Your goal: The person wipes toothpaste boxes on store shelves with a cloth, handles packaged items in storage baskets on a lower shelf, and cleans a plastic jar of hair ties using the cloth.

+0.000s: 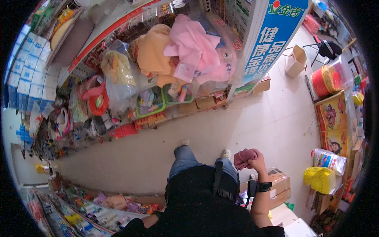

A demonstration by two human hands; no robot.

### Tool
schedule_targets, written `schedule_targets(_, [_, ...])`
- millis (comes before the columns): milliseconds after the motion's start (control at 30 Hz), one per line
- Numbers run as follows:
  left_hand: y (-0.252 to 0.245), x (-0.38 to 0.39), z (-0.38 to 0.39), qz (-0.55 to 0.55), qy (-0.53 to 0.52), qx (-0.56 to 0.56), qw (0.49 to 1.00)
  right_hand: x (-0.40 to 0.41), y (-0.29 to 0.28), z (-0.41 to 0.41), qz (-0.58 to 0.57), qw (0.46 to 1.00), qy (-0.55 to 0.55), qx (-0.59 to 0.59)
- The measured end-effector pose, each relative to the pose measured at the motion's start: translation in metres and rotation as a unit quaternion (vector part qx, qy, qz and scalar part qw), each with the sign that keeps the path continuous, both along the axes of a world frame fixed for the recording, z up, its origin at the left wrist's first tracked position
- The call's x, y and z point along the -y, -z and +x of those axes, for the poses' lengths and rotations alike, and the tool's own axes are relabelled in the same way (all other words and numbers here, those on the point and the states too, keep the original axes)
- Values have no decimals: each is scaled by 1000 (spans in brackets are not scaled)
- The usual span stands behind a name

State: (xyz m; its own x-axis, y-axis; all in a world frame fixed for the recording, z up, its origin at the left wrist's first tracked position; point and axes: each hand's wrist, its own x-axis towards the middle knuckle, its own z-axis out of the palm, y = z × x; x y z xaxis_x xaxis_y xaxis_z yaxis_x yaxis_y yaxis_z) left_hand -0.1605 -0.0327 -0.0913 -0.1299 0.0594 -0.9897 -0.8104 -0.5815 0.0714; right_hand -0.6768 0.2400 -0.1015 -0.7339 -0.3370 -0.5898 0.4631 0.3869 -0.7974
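A bunched mauve cloth [244, 158] is gripped in my right hand [258, 162], held out over the floor beside my right leg. A black band with a small device [255, 187] sits on that wrist. My left hand is out of view; only a bit of the left forearm [150, 220] shows at the lower edge. Before me, a pink cloth [194, 44] with a tag lies heaped on a shelf, over part of an orange-tan cloth [154, 51]. Beside them stands a clear plastic bag [120, 86] with something yellowish inside.
Green-rimmed baskets [151, 111] of small goods stand below the cloths. A blue sign panel [271, 44] ends the shelf. To the right are a paper bag [296, 62], a red tub [324, 81], a yellow bag [319, 179] and a cardboard box [279, 189]. Stocked shelves [97, 214] run behind me.
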Motion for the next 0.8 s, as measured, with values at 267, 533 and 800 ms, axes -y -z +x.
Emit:
schedule_targets(267, [15, 149, 36, 13, 65, 1, 998, 135, 50, 48, 9, 978, 42, -203])
schedule_targets(533, [49, 210, 8, 22, 108, -63, 992, 222, 8, 79, 10, 986, 3, -165])
schedule_targets(800, [41, 232, 38, 38, 115, -40, 992, 184, 8, 114, 309, 919, -164, -180])
